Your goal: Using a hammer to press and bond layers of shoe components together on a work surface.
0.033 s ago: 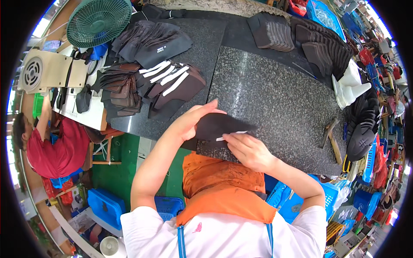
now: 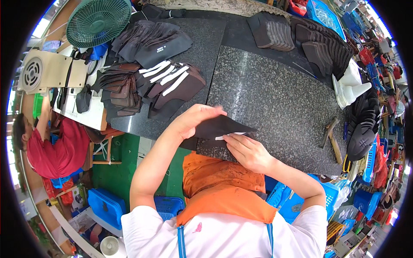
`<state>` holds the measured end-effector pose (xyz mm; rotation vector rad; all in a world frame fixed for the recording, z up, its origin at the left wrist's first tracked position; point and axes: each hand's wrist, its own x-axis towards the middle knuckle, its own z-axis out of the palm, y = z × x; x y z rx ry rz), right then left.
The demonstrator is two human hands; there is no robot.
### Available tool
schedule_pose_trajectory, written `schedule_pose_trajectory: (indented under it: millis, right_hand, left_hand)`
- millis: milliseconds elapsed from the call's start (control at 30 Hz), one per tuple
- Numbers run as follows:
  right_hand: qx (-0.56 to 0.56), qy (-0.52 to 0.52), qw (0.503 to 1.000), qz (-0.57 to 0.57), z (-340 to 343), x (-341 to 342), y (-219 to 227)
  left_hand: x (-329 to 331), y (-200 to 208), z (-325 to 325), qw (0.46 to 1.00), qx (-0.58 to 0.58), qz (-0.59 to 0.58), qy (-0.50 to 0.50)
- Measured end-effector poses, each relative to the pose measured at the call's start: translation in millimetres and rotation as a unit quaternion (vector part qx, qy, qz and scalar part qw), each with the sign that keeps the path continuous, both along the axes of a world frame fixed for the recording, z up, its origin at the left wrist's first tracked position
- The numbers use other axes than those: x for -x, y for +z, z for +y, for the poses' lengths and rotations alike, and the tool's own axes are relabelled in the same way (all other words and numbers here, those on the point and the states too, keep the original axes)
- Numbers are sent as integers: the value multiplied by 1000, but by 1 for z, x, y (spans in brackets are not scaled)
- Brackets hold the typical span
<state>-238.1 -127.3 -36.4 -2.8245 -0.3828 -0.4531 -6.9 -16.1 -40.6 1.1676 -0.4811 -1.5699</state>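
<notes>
A black cut piece of shoe-upper material [image 2: 221, 125] is held just above the near edge of the stone-topped table. My left hand [image 2: 191, 122] grips its left end, the thumb lying along the far side and the other fingers partly hidden by the piece. With fingers pinched together, my right hand [image 2: 249, 150] holds the piece's near right edge. A narrow white strip [image 2: 220, 138] shows along that edge, close to the right fingertips. To the left lie dark brown pieces [image 2: 183, 92] with white strips on them.
The speckled stone slab [image 2: 275, 99] bears a hammer [image 2: 329, 135] at its right. Stacked dark pieces [image 2: 271, 32] stand at the back, near a white funnel-like container [image 2: 350, 88]. Black soles [image 2: 360, 137] line the right edge. A green fan [image 2: 99, 21] and a co-worker [image 2: 60, 146] are at left.
My left thumb has shifted slightly down and to the right over the far edge of the black piece. The right hand has hardly moved.
</notes>
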Motion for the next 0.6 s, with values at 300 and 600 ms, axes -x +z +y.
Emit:
schedule_pose_trajectory:
  millis: [300, 600]
  right_hand:
    - [-47, -24, 993, 108, 16, 16, -6]
    - [-46, -45, 992, 106, 21, 20, -8]
  left_hand:
    - [97, 20, 62, 711, 150, -686, -37]
    - [111, 6, 68, 663, 151, -733, 8]
